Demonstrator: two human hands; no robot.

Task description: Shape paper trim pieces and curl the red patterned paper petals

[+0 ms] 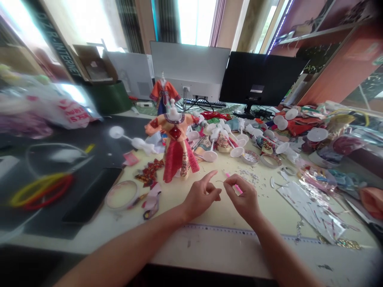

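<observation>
Cream craft table (221,211) under the head view: the right hand (242,197) pinches a thin dark wire (219,181), which runs sideways toward the half-curled, empty-looking left hand (202,196), beside a pink stick (235,183), below a costumed doll (176,149).

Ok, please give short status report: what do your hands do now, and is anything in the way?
Right hand pinching thin dark thread, pink stick beside its fingers. Left hand near, index finger raised. Doll dress ahead, apart from hands.

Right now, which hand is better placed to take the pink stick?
Probably the right hand: its fingers lie right at the pink stick, while the left hand is farther off.
</observation>
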